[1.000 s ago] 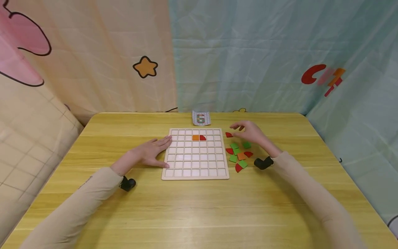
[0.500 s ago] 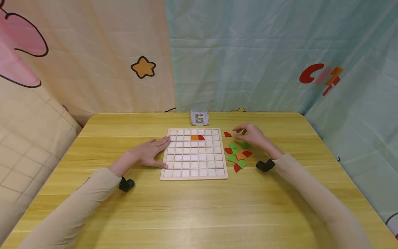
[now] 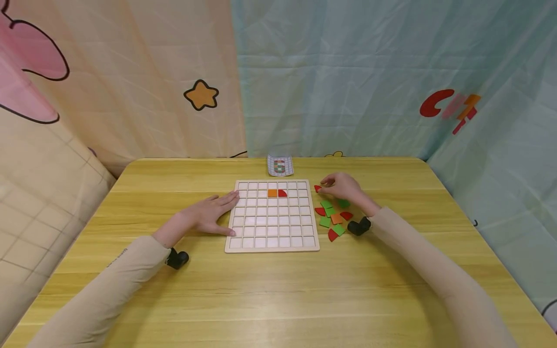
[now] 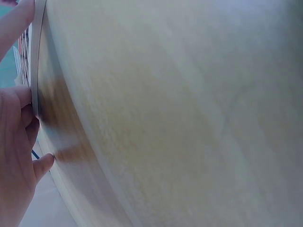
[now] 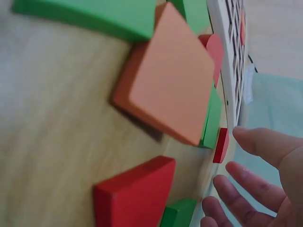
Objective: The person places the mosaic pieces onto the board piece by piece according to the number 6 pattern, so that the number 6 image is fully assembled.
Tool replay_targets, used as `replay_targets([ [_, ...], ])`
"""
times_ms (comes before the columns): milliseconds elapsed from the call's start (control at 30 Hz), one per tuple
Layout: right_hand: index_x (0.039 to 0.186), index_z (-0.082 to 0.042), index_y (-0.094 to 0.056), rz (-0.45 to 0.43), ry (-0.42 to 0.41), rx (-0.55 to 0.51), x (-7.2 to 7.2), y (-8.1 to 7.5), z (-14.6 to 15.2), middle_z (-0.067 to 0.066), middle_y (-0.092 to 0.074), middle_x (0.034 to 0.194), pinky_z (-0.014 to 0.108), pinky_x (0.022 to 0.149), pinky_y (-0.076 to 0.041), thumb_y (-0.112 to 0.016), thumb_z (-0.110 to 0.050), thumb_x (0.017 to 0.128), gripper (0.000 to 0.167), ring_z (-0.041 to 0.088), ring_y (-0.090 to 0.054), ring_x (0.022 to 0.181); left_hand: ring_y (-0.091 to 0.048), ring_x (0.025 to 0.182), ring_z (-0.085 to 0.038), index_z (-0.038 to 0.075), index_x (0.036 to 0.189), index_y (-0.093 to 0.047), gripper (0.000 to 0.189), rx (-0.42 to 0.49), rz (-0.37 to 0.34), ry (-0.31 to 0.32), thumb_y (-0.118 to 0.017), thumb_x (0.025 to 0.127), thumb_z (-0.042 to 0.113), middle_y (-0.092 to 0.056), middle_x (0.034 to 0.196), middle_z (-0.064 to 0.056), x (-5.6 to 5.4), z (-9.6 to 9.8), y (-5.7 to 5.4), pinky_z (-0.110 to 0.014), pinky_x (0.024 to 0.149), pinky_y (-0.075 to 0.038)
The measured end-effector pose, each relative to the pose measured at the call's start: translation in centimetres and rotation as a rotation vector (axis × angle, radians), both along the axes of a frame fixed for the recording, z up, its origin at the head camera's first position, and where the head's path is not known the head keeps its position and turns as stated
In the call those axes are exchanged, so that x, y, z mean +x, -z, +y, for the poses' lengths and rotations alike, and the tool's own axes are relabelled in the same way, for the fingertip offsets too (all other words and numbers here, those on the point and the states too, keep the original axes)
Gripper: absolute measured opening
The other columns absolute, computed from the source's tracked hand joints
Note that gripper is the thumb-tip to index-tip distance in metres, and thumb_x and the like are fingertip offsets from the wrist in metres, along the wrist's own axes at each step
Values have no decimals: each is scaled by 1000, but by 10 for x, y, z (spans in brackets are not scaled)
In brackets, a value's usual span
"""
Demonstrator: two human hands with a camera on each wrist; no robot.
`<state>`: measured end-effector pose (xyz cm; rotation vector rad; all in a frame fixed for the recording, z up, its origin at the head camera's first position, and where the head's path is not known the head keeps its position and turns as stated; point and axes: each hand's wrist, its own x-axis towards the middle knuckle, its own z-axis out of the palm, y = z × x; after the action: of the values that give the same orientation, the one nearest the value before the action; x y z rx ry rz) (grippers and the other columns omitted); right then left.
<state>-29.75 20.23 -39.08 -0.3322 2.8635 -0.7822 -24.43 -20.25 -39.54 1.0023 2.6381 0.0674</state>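
1. Curtains [image 3: 304,72] hung behind the tabletop [image 3: 261,299], peach on the left, pale blue on the right, with cartoon prints incl. an orange star [image 3: 201,95].
2. Wood-grain tabletop, yellowish. White grid board [image 3: 271,220] lay flat on it, in front of the person and between the two hands.
3. Two pieces sat in the board, side by side, second row from the far side: orange square [image 3: 272,193] in the middle column, red quarter-circle [image 3: 282,193] in the next column right.
4. Left hand [image 3: 209,214]: open, palm down, fingertips and thumb tip resting on the board's left edge.
5. Right hand [image 3: 345,188]: open, thumb and forefinger apart, at a loose red piece [image 3: 317,188] just off the board's far right corner. Piece was by the thumb tip; couldn't tell if they touched.
6. Loose pile lay right of the board, on the near side of the right hand: green squares [image 3: 325,222], another orange block [image 3: 337,219], more red wedges [image 3: 332,235]. Several touched each other.
7. Card [image 3: 280,166] with a coloured figure on a grid lay beyond the board, near the tabletop's far edge.
8. Beige sleeves [image 3: 417,253] on both arms, black wrist camera [image 3: 177,259] at each cuff.
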Motion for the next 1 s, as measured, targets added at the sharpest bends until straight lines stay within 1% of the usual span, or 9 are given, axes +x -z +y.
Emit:
replay_targets([
  [233,110,-8,-71,23,-33,50,-6,0,-7,13,-71,105,42,82,-52,-72,-33,86,36,26,-64,96,-12,150,-30,6,155,-8,106,-11,-2,-5,-53,83,71,-2,163,-12,0,0,1,-54,120,-13],
  [400,110,-9,-72,31,-64,77,-10,2,-8,11,-71,105,42,83,-51,-71,-32,87,33,25,-64,95,-12,150,-30,5,155,-8,106,-9,-4,-1,-52,83,71,-2,163,-13,-1,-1,1,-54,119,-15],
  [567,110,-9,-72,24,-131,29,-13,5,-4,9,-72,106,41,84,-52,-71,-24,87,27,24,-64,95,-12,150,-29,5,155,-8,107,-7,-3,3,-52,83,72,-2,163,-13,-1,-1,1,-54,119,-15],
  [633,111,-8,-72,23,-174,2,-13,5,-1,10,-72,107,40,83,-52,-70,-20,88,26,24,-65,93,-12,150,-29,5,155,-8,107,-6,-4,0,-52,83,72,-2,163,-13,-1,-1,1,-54,119,-15],
  [700,112,-6,-71,22,-212,-18,-13,5,2,12,-71,108,40,82,-53,-70,-15,88,26,25,-65,92,-12,150,-29,6,155,-8,107,-5,-3,-3,-53,83,71,-2,163,-12,-1,-1,1,-54,119,-15],
  [800,115,-4,-69,15,-242,-35,-12,3,6,13,-70,112,42,83,-54,-69,-11,87,29,27,-66,94,-12,150,-29,6,155,-8,107,-3,0,-5,-53,83,71,-2,163,-12,-1,0,1,-55,119,-15],
  [867,116,-3,-68,12,-239,-32,-11,2,9,14,-70,113,43,85,-53,-69,-12,87,31,28,-65,96,-12,150,-29,6,155,-9,106,-2,0,-4,-53,83,71,-2,163,-12,-1,0,1,-55,119,-15],
  [1000,116,-4,-69,4,-201,-9,-10,0,12,14,-70,113,44,86,-52,-72,-20,86,35,29,-64,99,-12,150,-29,6,155,-9,106,-2,-5,-5,-53,83,71,-3,163,-12,0,0,0,-55,119,-15],
])
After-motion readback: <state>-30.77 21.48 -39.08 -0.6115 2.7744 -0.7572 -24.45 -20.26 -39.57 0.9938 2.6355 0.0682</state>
